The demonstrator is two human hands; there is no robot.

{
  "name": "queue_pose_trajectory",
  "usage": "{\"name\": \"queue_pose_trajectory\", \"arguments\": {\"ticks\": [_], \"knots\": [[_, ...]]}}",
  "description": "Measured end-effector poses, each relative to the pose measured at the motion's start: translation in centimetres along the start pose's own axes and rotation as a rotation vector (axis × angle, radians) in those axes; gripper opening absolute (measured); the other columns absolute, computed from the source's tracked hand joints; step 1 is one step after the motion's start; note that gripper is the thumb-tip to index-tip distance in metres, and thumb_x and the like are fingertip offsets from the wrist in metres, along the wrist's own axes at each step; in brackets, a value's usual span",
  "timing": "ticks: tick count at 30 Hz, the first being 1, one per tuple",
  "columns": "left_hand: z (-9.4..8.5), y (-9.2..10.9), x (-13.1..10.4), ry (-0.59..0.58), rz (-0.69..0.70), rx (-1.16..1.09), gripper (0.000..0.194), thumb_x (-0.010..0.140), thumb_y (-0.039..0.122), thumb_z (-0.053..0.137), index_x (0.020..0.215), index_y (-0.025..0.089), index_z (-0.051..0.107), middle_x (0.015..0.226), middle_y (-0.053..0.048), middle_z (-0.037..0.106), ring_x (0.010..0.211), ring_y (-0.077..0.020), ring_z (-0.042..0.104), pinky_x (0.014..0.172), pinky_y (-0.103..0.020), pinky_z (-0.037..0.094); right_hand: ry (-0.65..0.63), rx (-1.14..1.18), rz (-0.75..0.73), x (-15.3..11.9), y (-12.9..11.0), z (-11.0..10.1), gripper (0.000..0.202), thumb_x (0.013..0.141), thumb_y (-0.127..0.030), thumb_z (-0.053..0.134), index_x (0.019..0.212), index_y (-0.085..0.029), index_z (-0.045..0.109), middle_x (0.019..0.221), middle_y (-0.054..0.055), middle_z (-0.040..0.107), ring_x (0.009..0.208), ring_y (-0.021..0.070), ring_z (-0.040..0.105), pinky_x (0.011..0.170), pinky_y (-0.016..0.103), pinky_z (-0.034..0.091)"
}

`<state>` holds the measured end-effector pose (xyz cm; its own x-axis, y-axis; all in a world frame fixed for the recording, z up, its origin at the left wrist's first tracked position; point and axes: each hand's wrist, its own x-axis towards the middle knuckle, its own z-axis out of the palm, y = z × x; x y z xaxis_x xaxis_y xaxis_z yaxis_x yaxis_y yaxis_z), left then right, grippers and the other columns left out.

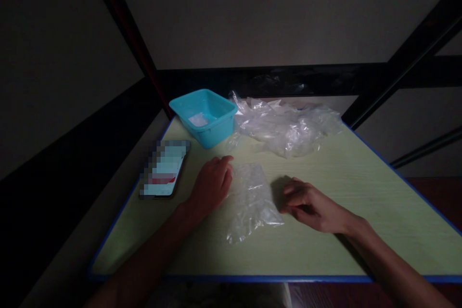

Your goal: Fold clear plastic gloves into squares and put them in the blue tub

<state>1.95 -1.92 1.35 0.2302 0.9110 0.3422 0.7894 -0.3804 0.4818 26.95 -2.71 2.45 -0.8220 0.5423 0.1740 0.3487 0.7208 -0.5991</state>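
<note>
Lying flat, clear plastic bag (pixel 249 197): on the table (pixel 361 192), between both hands.
Left hand (pixel 212 182): at the bag's ten o'clock edge, fingers bent; cannot tell whether they pinch the plastic.
Right hand (pixel 308 204): at three o'clock, just beside the bag, fingers loosely curled closed.
Blue basket (pixel 221 131): eleven o'clock, something whitish inside.
Plastic heap (pixel 288 127): one o'clock, crumpled.
Phone (pixel 164 171): ten o'clock, screen lit.
</note>
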Motion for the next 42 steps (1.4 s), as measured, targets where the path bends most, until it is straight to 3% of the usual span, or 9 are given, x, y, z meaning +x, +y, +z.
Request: {"name": "queue_pose_trajectory", "arguments": {"ticks": [4, 8, 13, 23, 30, 38, 42], "knots": [[0.0, 0.7, 0.0, 0.01, -0.077, -0.274, 0.025, 0.083, 0.015, 0.034, 0.102, 0.015, 0.049, 0.086, -0.006, 0.065, 0.084, -0.0187, 0.059, 0.081, -0.033, 0.043, 0.096, -0.047, 0.004, 0.4, -0.1, 0.6, 0.025, 0.083, -0.016, 0.042, 0.072, -0.016, 0.064, 0.06, 0.001, 0.05, 0.063, 0.0157, 0.05, 0.068, 0.035, 0.039], [0.4, 1.9, -0.3, -0.165, -0.128, -0.503, 0.027, 0.082, 0.015, 0.035, 0.106, 0.016, 0.045, 0.091, -0.004, 0.068, 0.087, -0.0178, 0.06, 0.081, -0.031, 0.042, 0.236, -0.172, 0.05, 0.6, 0.5, 1.3, 0.028, 0.089, -0.021, 0.042, 0.1, -0.013, 0.066, 0.077, 0.006, 0.054, 0.075, 0.0193, 0.052, 0.068, 0.035, 0.039], [1.3, 2.4, -1.0, -0.323, -0.123, -0.612, 0.034, 0.082, 0.013, 0.035, 0.116, 0.017, 0.037, 0.099, -0.005, 0.068, 0.102, -0.0189, 0.057, 0.091, -0.034, 0.037, 0.194, -0.283, 0.127, 0.7, 0.7, 1.8, 0.033, 0.091, -0.027, 0.045, 0.119, -0.017, 0.059, 0.088, 0.008, 0.053, 0.085, 0.0221, 0.05, 0.075, 0.039, 0.039], [1.1, 2.6, -0.6, -0.394, -0.164, -0.599, 0.043, 0.078, 0.008, 0.034, 0.121, 0.014, 0.035, 0.102, -0.006, 0.069, 0.102, -0.0188, 0.058, 0.092, -0.035, 0.037, 0.173, -0.347, 0.1, 0.6, 0.7, 2.0, 0.033, 0.09, -0.029, 0.047, 0.12, -0.021, 0.06, 0.089, 0.008, 0.054, 0.086, 0.0221, 0.05, 0.076, 0.039, 0.038], [0.1, 1.8, -0.8, -0.379, -0.181, -0.53, 0.044, 0.078, 0.012, 0.036, 0.121, 0.014, 0.038, 0.095, -0.004, 0.071, 0.086, -0.0195, 0.059, 0.083, -0.033, 0.041, 0.158, -0.338, 0.108, 0.6, 0.9, 2.0, 0.031, 0.09, -0.029, 0.047, 0.115, -0.019, 0.063, 0.091, 0.009, 0.054, 0.089, 0.0225, 0.051, 0.077, 0.039, 0.038], [-1.5, 1.2, -1.3, -0.365, -0.199, -0.46, 0.028, 0.08, 0.017, 0.034, 0.095, 0.018, 0.057, 0.106, -0.005, 0.067, 0.092, -0.0185, 0.061, 0.086, -0.032, 0.041, 0.159, -0.331, 0.113, 0.6, 1.0, 2.1, 0.032, 0.09, -0.029, 0.047, 0.118, -0.02, 0.061, 0.091, 0.009, 0.054, 0.088, 0.0221, 0.051, 0.077, 0.039, 0.038], [-2.4, 0.5, -2.0, -0.351, -0.257, -0.469, 0.033, 0.081, 0.018, 0.034, 0.109, 0.015, 0.051, 0.094, -0.006, 0.071, 0.084, -0.0197, 0.062, 0.08, -0.033, 0.043, 0.168, -0.326, 0.115, 0.5, 1.1, 2.1, 0.031, 0.09, -0.029, 0.047, 0.116, -0.021, 0.062, 0.091, 0.009, 0.055, 0.088, 0.022, 0.051, 0.077, 0.039, 0.039]]}}
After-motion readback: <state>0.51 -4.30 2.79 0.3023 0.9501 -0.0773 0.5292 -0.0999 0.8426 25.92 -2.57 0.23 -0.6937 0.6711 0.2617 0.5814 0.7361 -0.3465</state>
